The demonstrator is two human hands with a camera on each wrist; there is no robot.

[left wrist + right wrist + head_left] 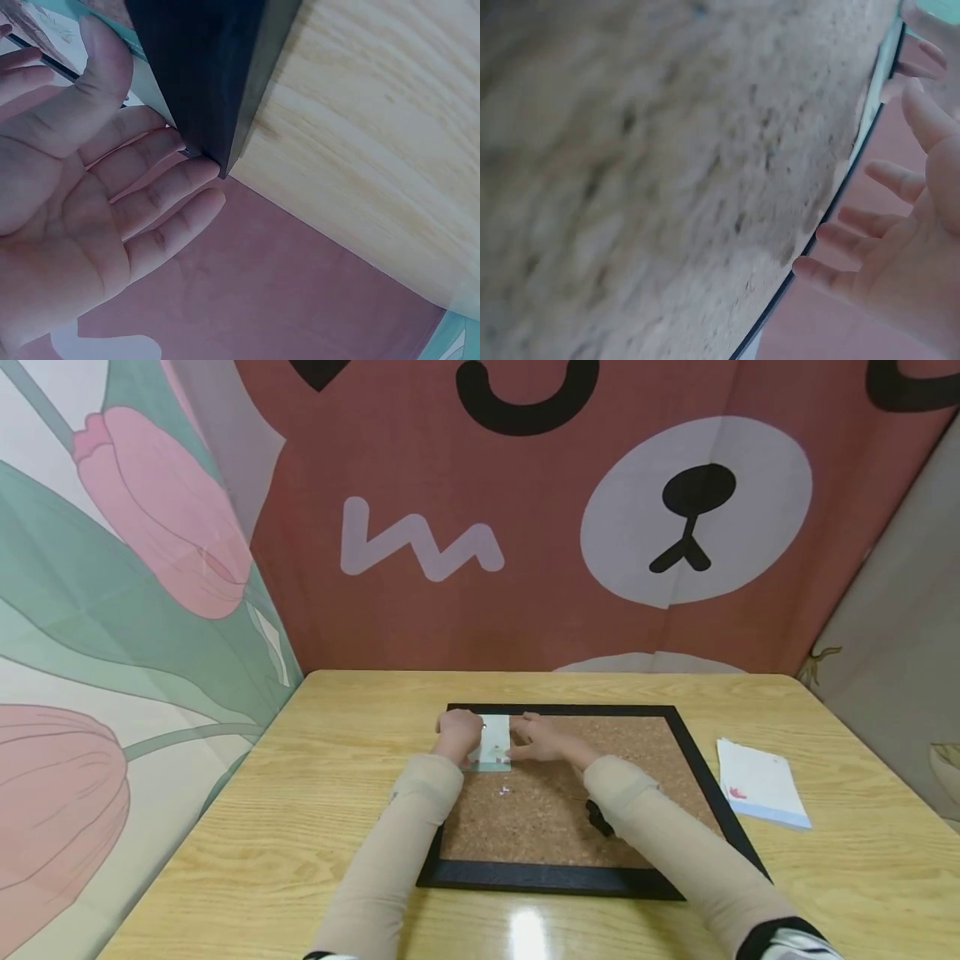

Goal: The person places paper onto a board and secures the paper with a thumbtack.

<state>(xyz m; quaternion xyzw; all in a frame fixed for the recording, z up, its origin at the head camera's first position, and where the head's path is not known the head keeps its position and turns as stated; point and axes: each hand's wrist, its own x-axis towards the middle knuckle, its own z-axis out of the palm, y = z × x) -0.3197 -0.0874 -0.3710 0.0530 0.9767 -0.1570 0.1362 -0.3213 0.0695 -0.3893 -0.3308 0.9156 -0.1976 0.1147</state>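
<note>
A small pale paper sheet (495,745) with a green lower edge lies at the upper left of a cork board (555,827). At its left side, my left hand (459,732) rests near the board's black frame (199,75). The left wrist view shows the left fingers (161,191) loosely extended by the frame corner, the thumb close to the sheet's green edge. To the right of the sheet, my right hand (549,740) has its fingers spread and relaxed, its thumb side at the sheet's edge. Whether either hand presses the paper is unclear.
Small clear pieces, perhaps pins (505,791), lie on the cork below the sheet. A stack of white paper (761,783) with a blue lower edge sits right of the board on the wooden table (337,793). A patterned cloth (525,610) hangs behind.
</note>
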